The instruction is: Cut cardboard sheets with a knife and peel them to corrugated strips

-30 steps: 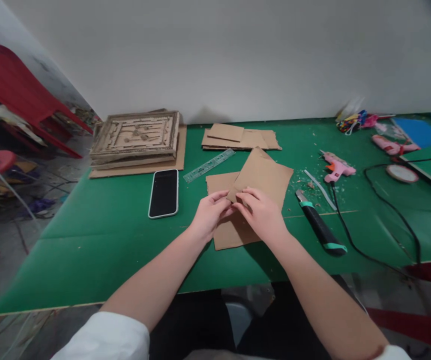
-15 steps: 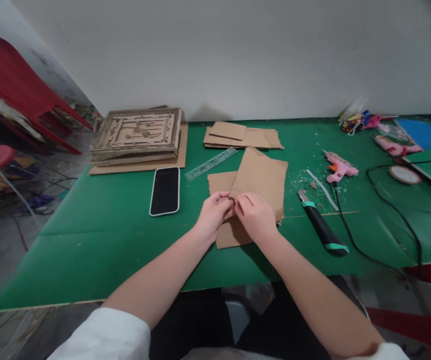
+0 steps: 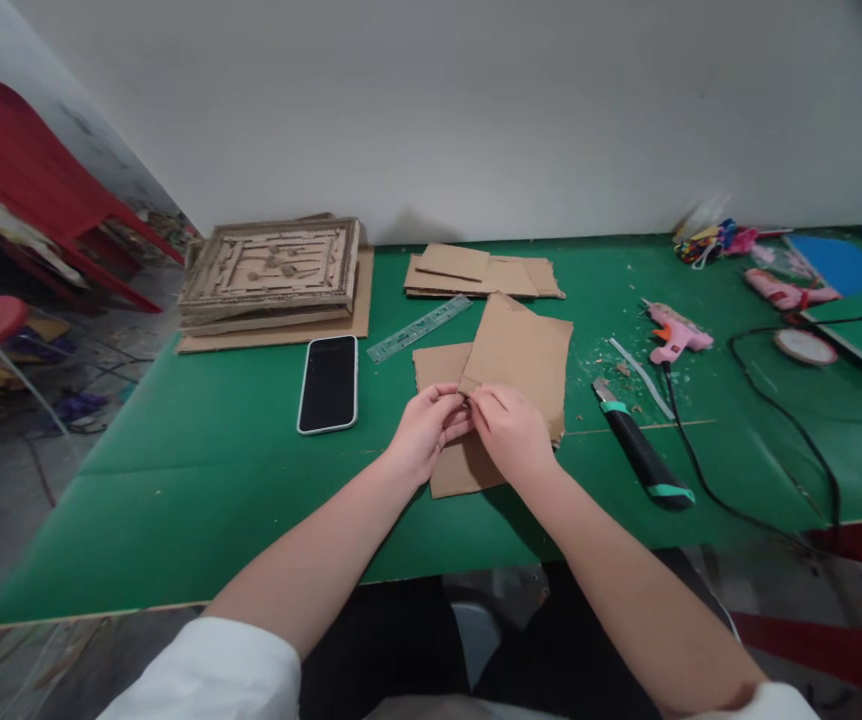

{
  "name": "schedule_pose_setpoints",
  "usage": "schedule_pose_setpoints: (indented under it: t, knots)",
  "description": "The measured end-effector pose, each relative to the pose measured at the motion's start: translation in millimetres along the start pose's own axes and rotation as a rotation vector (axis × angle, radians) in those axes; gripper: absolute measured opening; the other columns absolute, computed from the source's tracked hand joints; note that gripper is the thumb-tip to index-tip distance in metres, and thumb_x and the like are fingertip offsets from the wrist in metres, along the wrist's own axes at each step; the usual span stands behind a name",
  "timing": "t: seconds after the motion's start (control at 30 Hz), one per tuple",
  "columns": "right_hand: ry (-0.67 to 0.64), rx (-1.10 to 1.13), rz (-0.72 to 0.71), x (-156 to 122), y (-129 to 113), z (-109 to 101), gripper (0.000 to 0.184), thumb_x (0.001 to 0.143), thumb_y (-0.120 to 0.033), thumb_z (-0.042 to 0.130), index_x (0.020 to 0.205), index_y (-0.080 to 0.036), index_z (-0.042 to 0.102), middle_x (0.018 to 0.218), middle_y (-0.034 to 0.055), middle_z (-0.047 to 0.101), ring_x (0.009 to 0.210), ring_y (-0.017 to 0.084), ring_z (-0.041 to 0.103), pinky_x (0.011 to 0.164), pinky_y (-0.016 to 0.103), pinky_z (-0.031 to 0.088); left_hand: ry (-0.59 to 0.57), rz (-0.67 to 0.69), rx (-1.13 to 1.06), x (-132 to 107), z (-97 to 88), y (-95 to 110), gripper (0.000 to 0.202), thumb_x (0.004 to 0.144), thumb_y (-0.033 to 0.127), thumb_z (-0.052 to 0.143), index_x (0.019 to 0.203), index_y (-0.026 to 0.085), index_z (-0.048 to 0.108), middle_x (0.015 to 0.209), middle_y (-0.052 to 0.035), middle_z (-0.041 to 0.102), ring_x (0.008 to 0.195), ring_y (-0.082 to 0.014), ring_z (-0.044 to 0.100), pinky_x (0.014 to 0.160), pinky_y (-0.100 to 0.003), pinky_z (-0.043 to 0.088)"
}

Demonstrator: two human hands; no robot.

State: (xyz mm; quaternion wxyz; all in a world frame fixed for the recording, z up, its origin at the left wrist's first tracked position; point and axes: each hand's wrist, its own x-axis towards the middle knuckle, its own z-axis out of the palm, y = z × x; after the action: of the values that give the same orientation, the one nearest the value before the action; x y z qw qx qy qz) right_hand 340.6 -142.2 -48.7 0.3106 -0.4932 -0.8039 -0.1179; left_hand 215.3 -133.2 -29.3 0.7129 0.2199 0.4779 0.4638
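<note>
Both my hands meet at the near left corner of a brown cardboard sheet (image 3: 522, 350) that is lifted off the green table (image 3: 213, 450). My left hand (image 3: 423, 432) pinches that corner from the left, fingers closed on it. From the right, my right hand (image 3: 510, 432) grips the same corner, fingers curled. Under the held sheet lies a second flat cardboard piece (image 3: 457, 465), partly covered by my hands.
A black phone (image 3: 327, 384) lies left of my hands, a clear ruler (image 3: 417, 329) behind it. A utility knife (image 3: 639, 455), a pink glue gun (image 3: 675, 332) and its black cord (image 3: 761, 400) lie to the right. A cardboard maze (image 3: 273, 265) and cardboard offcuts (image 3: 480, 272) sit at the back.
The held sheet has turned a little, its right corner drawn in from the knife side. My hands have shifted slightly but keep pinching the same corner.
</note>
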Motion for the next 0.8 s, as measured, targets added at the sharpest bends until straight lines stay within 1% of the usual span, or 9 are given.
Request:
schedule_pose_setpoints:
  t: [0.13,0.27,0.3,0.33,0.47,0.57,0.63,0.7,0.8]
  knots:
    - [0.0,0.002,0.032,0,-1,-1,0.017,0.083,-0.014,0.045,0.075,-0.014,0.061,0.072,0.0065,0.061,0.072,0.016,0.055,0.063,0.026,0.041,-0.044,-0.017,0.017,2,-2.6,-1,0.022,0.072,0.008,0.055,0.093,0.015,0.054,0.071,-0.0001,0.061,0.056,-0.0063,0.059,0.06,-0.021,0.052]
    - [-0.036,0.031,-0.002,0,-3,-2,0.017,0.083,-0.014,0.045,0.077,-0.014,0.062,0.073,0.0066,0.062,0.071,0.016,0.055,0.063,0.026,0.043,-0.198,-0.053,0.068,3,-4.3,-1,0.021,0.07,0.004,0.053,0.088,0.012,0.059,0.079,-0.0042,0.064,0.062,-0.0071,0.06,0.061,-0.019,0.051]
    - [-0.045,0.045,-0.016,0,-2,-3,0.017,0.083,-0.013,0.045,0.079,-0.013,0.062,0.075,0.007,0.062,0.073,0.016,0.055,0.064,0.026,0.043,-0.219,-0.058,0.076,3,-4.7,-1,0.02,0.07,0.004,0.052,0.086,0.011,0.06,0.081,-0.0051,0.064,0.064,-0.0074,0.061,0.062,-0.019,0.051]
    - [-0.055,0.058,-0.03,0,-2,-5,0.018,0.083,-0.012,0.045,0.081,-0.013,0.062,0.077,0.0074,0.063,0.075,0.016,0.056,0.066,0.026,0.044,-0.222,-0.058,0.079,3,-5.2,-1,0.019,0.07,0.004,0.052,0.085,0.011,0.061,0.081,-0.0055,0.065,0.064,-0.0075,0.061,0.063,-0.019,0.052]
    - [-0.085,0.054,-0.08,2,4,-20,0.019,0.083,-0.011,0.044,0.087,-0.013,0.063,0.087,0.0086,0.064,0.085,0.018,0.055,0.075,0.029,0.045,-0.173,-0.036,0.063,3,-7.2,4,0.016,0.069,0.007,0.057,0.084,0.012,0.062,0.083,-0.0055,0.067,0.067,-0.0083,0.062,0.068,-0.02,0.052]
    - [-0.074,0.006,-0.096,3,13,-30,0.019,0.083,-0.011,0.046,0.09,-0.012,0.063,0.091,0.0084,0.064,0.09,0.018,0.055,0.083,0.03,0.044,-0.138,0.004,0.052,2,-8.0,10,0.018,0.068,0.007,0.059,0.086,0.012,0.062,0.086,-0.0062,0.067,0.075,-0.0111,0.064,0.07,-0.02,0.052]
    - [-0.064,-0.01,-0.118,2,19,-32,0.019,0.084,-0.013,0.046,0.093,-0.012,0.063,0.094,0.0082,0.064,0.092,0.018,0.055,0.085,0.03,0.043,-0.118,0.025,0.049,2,-8.1,13,0.018,0.068,0.007,0.059,0.086,0.012,0.062,0.086,-0.0064,0.067,0.078,-0.0121,0.064,0.071,-0.02,0.052]
    - [-0.079,-0.012,-0.134,1,23,-28,0.019,0.085,-0.017,0.047,0.096,-0.013,0.062,0.097,0.0082,0.064,0.093,0.018,0.056,0.084,0.029,0.043,-0.116,0.02,0.063,2,-8.2,13,0.018,0.069,0.008,0.06,0.086,0.012,0.062,0.086,-0.0067,0.067,0.077,-0.0123,0.064,0.071,-0.02,0.052]
    - [-0.14,-0.006,-0.115,-2,24,-22,0.02,0.086,-0.023,0.048,0.099,-0.016,0.062,0.097,0.0064,0.064,0.09,0.017,0.057,0.076,0.026,0.044,-0.114,-0.008,0.112,3,-8.0,11,0.018,0.069,0.011,0.061,0.088,0.011,0.061,0.086,-0.0078,0.067,0.075,-0.0126,0.065,0.071,-0.02,0.052]
